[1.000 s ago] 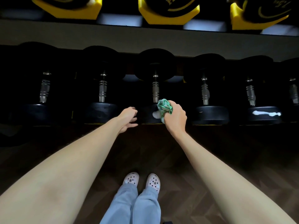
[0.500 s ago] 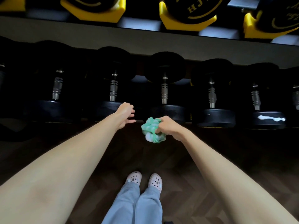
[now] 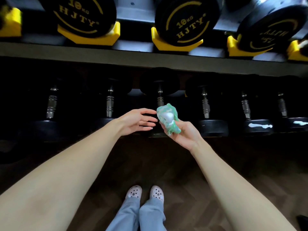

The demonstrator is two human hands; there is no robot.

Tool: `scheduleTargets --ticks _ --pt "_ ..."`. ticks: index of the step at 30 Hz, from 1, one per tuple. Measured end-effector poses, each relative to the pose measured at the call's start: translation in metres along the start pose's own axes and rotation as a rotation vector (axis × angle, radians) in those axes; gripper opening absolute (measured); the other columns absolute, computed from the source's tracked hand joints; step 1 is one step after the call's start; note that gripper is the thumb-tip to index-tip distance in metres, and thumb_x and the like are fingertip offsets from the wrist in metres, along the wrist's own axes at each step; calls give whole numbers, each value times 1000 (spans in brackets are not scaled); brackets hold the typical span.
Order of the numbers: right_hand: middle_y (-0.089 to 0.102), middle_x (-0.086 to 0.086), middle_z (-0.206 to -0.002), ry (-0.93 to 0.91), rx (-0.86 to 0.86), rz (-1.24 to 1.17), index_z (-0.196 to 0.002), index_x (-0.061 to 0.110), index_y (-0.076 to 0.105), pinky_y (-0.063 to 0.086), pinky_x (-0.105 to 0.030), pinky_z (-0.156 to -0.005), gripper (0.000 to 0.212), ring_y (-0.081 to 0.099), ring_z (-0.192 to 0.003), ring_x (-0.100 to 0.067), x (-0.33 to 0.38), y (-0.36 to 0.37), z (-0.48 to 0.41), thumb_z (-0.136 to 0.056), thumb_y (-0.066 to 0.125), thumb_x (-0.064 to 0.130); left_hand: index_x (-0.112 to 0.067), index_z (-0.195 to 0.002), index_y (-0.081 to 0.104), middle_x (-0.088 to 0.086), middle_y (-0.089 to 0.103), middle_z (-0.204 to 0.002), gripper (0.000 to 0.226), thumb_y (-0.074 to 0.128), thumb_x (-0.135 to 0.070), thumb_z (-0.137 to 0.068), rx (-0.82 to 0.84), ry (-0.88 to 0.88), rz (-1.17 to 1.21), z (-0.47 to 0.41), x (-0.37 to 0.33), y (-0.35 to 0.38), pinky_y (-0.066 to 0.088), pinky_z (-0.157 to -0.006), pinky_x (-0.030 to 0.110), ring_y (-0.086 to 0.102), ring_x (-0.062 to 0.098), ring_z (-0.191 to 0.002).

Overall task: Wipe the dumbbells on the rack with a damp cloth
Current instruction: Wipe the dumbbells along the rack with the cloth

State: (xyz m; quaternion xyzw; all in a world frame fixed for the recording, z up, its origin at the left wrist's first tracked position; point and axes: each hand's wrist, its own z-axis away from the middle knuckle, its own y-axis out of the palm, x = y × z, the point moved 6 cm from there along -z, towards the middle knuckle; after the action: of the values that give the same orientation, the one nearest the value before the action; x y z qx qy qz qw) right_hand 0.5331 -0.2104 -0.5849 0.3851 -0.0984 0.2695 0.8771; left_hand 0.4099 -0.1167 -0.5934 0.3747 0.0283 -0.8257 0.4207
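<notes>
Rows of dumbbells (image 3: 205,104) fill the head view: those on the lower tier lie side by side with their long axes running away from the person, ribbed metal handles pointing in under the rack (image 3: 116,54) shelf, far heads mostly lost in shadow. The cloth (image 3: 168,120), green and white and bunched into a wad, sits in front of the middle handle, its longer side slanting up from the palm toward the rack. The right hand (image 3: 185,135), palm up, grips it with curled fingers. The left hand (image 3: 138,121) is spread wide, fingertips just beside the cloth; whether they touch it is unclear. Two upper weights (image 3: 185,19) in yellow cradles (image 3: 176,45) read "10KG HJTY"; a third, at the right, is blurred and upside down. White smears (image 3: 260,125) streak two near heads at the right, the far one cut off by the frame edge. Pale clogs (image 3: 134,192) stand on dark wood floor (image 3: 191,189).
</notes>
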Motion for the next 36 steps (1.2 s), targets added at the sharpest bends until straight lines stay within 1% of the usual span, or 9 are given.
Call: scheduleTargets --ticks 3,6,11,14,17,23,30,34,36 --pt "60 -17 -117 -41 -66 -55 -121 10 54 59 -32 -72 33 66 -95 -25 7 -15 3 -92 44 -1 -15 -120 59 6 68 -110 34 55 0 -89 91 16 -15 -6 -9 17 55 -77 26 66 16 -98" --pt "66 -15 -110 -43 -87 -81 -113 14 59 59 -34 -75 36 66 -95 -25 10 -28 2 -81 52 -1 -14 -115 61 5 70 -104 29 62 -7 -87 86 27 -46 -18 -11 28 54 -79 27 67 15 -96" --pt "62 -7 -113 -120 -207 69 -108 20 59 46 -37 -94 31 60 -99 -19 28 -66 -6 -87 50 -1 -9 -118 60 9 67 -104 29 48 0 -93 -258 54 55 -35 -9 8 55 -77 27 64 16 -88" --pt "62 -3 -105 -144 -350 64 -108 19 57 52 -31 -80 31 60 -91 -15 34 -101 -11 -94 41 -3 -4 -122 54 16 60 -120 35 39 7 -93 -426 1 7 -37 3 -11 55 -73 28 60 20 -98" --pt "61 -2 -105 -82 -415 88 -130 14 49 56 -26 -60 40 60 -89 -15 26 -128 -19 -95 39 -4 -4 -126 50 19 49 -132 39 33 8 -94 -482 -70 -34 -41 21 -19 50 -78 33 51 25 -114" --pt "57 -7 -116 -135 -545 58 -136 14 44 51 -34 -75 47 59 -91 -18 13 -148 -32 -94 37 -8 -10 -136 43 19 35 -144 49 29 11 -94 -465 -156 -42 -53 56 -17 48 -86 36 40 33 -130" --pt "62 -3 -99 -196 -495 314 -129 3 50 50 -29 -78 47 60 -92 -17 14 -125 -32 -89 37 -16 -13 -138 42 19 34 -145 57 29 15 -90 -446 -126 -47 -50 58 -18 47 -92 36 40 31 -131" --pt "63 -9 -108 -207 -500 440 -126 0 53 49 -32 -84 48 59 -99 -22 7 -104 -30 -84 39 -18 -14 -141 38 17 39 -137 61 30 17 -89 -423 -118 -28 -46 58 -14 47 -91 34 49 23 -116" --pt "63 -10 -103 -171 -449 495 -124 -2 55 51 -28 -75 49 61 -90 -19 -2 -88 -30 -81 40 -19 -14 -141 38 16 38 -138 62 29 18 -89 -394 -124 -13 -44 57 -13 46 -91 34 50 21 -110"
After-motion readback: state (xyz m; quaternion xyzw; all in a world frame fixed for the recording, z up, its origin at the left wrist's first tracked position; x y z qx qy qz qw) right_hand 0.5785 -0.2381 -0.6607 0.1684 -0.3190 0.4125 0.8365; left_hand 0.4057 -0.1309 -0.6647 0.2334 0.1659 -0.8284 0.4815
